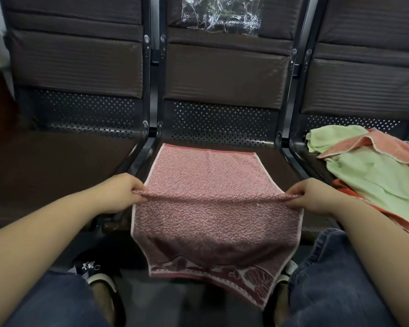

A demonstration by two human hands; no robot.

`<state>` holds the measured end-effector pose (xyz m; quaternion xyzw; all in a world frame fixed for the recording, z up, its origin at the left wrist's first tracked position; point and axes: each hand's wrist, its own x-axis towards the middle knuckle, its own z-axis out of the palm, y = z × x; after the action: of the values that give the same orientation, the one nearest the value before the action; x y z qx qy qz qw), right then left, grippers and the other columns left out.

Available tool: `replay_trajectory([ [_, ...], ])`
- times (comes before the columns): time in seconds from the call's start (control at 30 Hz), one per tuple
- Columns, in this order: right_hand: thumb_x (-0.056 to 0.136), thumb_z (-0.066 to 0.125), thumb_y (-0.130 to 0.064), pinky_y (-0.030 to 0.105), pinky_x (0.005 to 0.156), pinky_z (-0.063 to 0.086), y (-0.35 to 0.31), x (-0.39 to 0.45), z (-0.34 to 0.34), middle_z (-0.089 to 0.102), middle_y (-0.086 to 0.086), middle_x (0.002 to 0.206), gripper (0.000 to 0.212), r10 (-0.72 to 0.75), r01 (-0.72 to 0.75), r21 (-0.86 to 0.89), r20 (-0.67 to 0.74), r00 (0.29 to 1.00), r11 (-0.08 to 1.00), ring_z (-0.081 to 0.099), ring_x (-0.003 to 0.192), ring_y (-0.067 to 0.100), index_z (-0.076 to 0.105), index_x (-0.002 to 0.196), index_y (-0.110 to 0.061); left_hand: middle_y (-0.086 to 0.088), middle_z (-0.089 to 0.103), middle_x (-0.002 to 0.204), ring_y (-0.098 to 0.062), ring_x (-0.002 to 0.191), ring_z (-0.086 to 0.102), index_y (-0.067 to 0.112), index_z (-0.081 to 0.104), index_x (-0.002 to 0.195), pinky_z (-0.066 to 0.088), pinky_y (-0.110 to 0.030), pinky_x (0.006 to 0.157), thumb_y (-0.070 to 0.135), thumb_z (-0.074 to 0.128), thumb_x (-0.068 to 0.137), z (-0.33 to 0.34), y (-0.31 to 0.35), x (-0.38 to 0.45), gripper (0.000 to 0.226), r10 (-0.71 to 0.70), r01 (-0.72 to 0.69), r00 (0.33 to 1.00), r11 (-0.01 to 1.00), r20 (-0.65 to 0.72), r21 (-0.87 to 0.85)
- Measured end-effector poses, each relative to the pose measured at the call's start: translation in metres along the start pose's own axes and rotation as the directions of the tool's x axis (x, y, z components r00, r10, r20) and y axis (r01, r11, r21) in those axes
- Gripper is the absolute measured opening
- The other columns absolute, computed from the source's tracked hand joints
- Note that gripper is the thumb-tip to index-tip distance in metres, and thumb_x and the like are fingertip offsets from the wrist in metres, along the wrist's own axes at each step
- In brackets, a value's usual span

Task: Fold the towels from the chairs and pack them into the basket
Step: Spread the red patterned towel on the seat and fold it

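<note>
— On the middle seat [222, 74], what have we got?

— One pink towel [213, 220], its far half flat on the cushion, its near half hanging off the front edge towards the knees. The left hand [118, 194] pinches the crease at one side hem, and the right hand [312, 197] pinches it at the other, so a ridge runs taut between them.

— How will it handle?

— Light and floppy, I'd say; terry cloth sags wherever it isn't held, though it won't slip from the fingers. The side hems at the crease, or the corners, are the places to grip so the edges line up.

— And the rest?

— A loose heap of green and orange towels [368, 171] lies on the seat to the right, well apart from the pink one. Some clear plastic [222, 15] sits against the middle backrest. No basket is in view.
</note>
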<state>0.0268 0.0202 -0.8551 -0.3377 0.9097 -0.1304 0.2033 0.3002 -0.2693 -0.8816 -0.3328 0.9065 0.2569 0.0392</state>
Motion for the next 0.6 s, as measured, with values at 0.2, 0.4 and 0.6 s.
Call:
replay_trajectory([
  [0.2, 0.089, 0.065, -0.019, 0.023, 0.074, 0.039, 0.002, 0.003, -0.008, 0.063, -0.004, 0.095, 0.008, -0.054, 0.082, 0.135, -0.202, 0.978, 0.987, 0.059, 0.094, 0.018, 0.069, 0.095, -0.015, 0.007, 0.059, 0.105, -0.013, 0.104, 0.053, 0.017, 0.072, 0.091, 0.037, -0.029, 0.091, 0.023, 0.060, 0.092, -0.016, -0.006, 0.013, 0.013, 0.122, -0.133, 0.969, 0.991, -0.216, -0.034],
  [0.4, 0.093, 0.059, -0.028, 0.014, 0.060, 0.038, 0.007, 0.007, -0.010, 0.065, -0.009, 0.074, 0.017, 0.005, 0.030, 0.243, -0.141, 0.990, 0.970, 0.055, 0.069, 0.000, 0.068, 0.086, -0.017, 0.006, 0.075, 0.094, -0.014, 0.099, 0.067, 0.021, 0.078, 0.086, 0.041, -0.034, 0.101, 0.065, 0.068, 0.067, -0.023, -0.018, 0.021, 0.049, 0.041, -0.060, 0.998, 0.846, -0.046, -0.530],
  [0.6, 0.097, 0.052, -0.030, 0.028, 0.075, 0.039, 0.004, 0.037, 0.001, 0.068, 0.011, 0.099, 0.027, 0.064, -0.031, 0.197, -0.165, 0.984, 0.980, 0.061, 0.093, 0.023, 0.067, 0.104, -0.009, -0.001, 0.074, 0.092, -0.019, 0.099, 0.066, 0.013, 0.075, 0.087, 0.042, -0.038, 0.099, 0.049, 0.059, 0.083, -0.018, -0.015, 0.046, 0.040, -0.044, 0.008, 0.996, 0.907, -0.074, -0.421],
])
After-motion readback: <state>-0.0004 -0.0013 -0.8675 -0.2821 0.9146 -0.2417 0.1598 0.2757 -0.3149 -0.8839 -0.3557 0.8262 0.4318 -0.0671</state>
